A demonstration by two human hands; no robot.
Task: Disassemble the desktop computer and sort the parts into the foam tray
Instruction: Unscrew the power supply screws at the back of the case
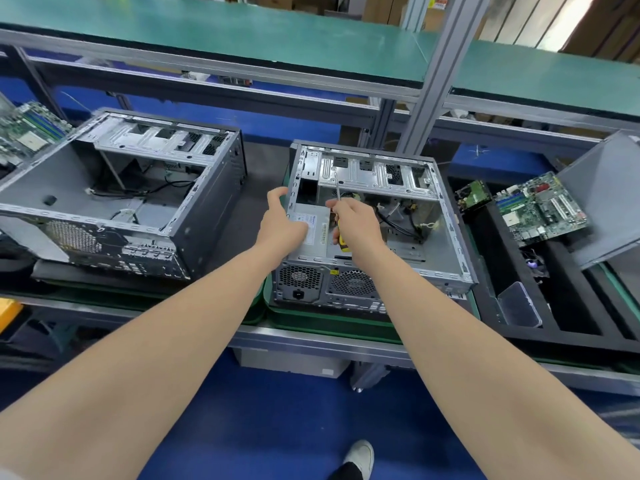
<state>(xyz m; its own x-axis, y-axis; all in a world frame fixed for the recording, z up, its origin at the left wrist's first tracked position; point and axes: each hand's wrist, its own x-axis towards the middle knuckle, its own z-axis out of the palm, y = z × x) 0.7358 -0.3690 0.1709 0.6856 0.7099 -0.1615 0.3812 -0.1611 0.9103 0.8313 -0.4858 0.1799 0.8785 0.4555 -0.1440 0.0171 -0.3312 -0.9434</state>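
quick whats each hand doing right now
left hand: fingers curled over the left wall of the computer case, gripping it
right hand: gripping the yellow-handled screwdriver

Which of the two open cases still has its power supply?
The right case: a grey power supply sits in its near left corner. The left case holds only loose cables.

1. Site type: electronics workshop, laid out as a line.
2. Desk (311, 342): long, metal-edged, set under a green-matted shelf (242, 32) carried on aluminium posts (438, 81).
3. Stock on desk: opened left case (114, 188), opened right case (374, 216), bare motherboard (540, 209) in a black foam tray (575, 296).
4. Surroundings: blue floor (294, 417); cardboard boxes (381, 8) behind.
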